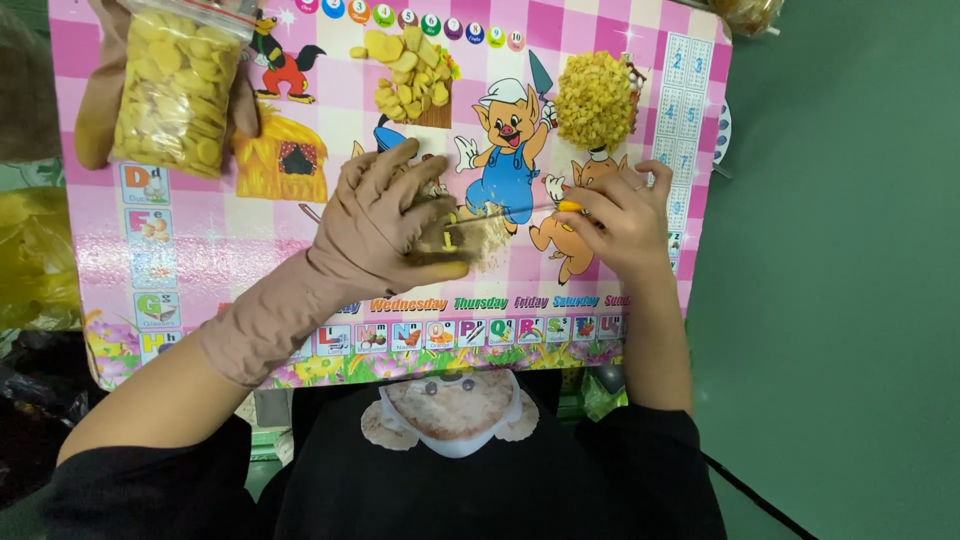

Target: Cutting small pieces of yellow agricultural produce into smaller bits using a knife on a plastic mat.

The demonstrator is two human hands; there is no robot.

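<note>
While both hands sit over the middle of the pink cartoon mat, the left hand is in a tan glove w/ a long sleeve running up the forearm. It's curled round a small brownish lump w/ a bit of yellow showing, fingers bent over the top, thumb underneath, so def gripping it. Can't tell exactly what the lump is, too small/blurry.

Right hand is bare, just to the right of the left one, fingers pinched shut on a thin tool w/ a yellow-orange handle. The blade end points toward the lump, but I can't tell if it's touching.

Only one view, head cam looking down, so the rest is relative to the hands:
- above the left hand, near the far edge of the mat: pile of pale yellow slices
- above the right hand: heap of small yellow diced bits
- well up and left of the gloved hand: clear plastic bag of yellow slices, lying on something tan
- further left, off the mat: yellow plastic bag
- right of the right hand, past the mat edge: green surface

Person's in a black top, forearms coming in from the bottom.
</note>
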